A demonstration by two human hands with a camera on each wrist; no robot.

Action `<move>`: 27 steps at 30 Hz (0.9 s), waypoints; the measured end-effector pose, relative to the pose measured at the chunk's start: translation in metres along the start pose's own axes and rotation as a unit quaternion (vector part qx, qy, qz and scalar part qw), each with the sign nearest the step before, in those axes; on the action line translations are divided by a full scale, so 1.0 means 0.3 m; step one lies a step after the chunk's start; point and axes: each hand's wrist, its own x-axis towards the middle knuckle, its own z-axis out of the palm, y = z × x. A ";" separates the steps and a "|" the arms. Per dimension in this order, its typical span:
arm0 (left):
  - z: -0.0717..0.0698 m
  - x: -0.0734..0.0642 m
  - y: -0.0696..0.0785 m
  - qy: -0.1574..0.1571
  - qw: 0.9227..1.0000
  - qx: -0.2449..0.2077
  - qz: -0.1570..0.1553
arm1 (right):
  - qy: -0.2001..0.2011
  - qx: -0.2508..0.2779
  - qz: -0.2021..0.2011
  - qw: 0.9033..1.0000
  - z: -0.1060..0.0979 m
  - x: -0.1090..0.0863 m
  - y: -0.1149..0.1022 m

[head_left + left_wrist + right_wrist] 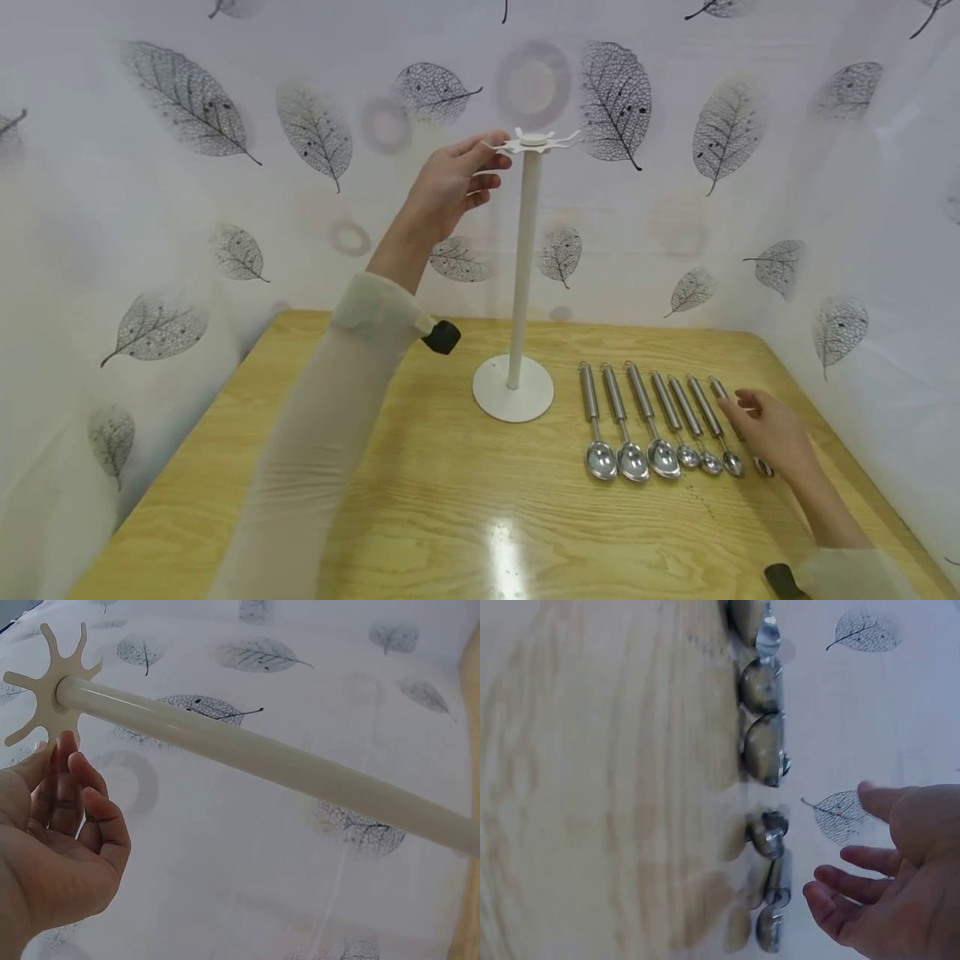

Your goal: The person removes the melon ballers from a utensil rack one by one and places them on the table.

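Note:
A white hanging rack (525, 267) stands upright on its round base near the back of the table. At its top, a ring of flat hooks (52, 694) spreads out around the pole. My left hand (452, 183) pinches one of those hooks between thumb and forefinger, other fingers curled below. A row of steel spoons (632, 461) with thick handles and end loops lies on the table right of the rack. Over the rightmost spoon hovers my right hand (776, 437), partly hiding it. In the right wrist view, its fingers are loosely bent and hold nothing.
The wood-grain table (420, 500) has edges at left, right and back. A white curtain (465, 33) printed with dark leaves surrounds it on three sides. Dark camera parts (442, 337) stick out at both wrists.

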 end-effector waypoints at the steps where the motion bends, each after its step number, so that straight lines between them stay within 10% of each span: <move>1: -0.002 -0.001 0.002 0.001 1.000 -0.002 -0.001 | -0.002 0.005 -0.004 1.000 0.000 -0.002 -0.012; 11: -0.066 -0.030 0.037 0.022 0.999 0.040 -0.011 | -0.069 0.055 -0.068 0.994 0.010 0.001 -0.131; 16: -0.117 -0.085 0.050 0.069 0.984 0.163 0.011 | -0.076 0.057 -0.106 0.990 0.018 0.002 -0.166; 19: -0.155 -0.130 0.038 0.084 0.957 0.273 0.056 | -0.060 0.055 -0.143 0.986 0.017 -0.002 -0.180; 27: -0.247 -0.277 -0.071 0.038 0.851 0.503 0.145 | -0.031 -0.030 -0.168 0.985 0.015 -0.036 -0.196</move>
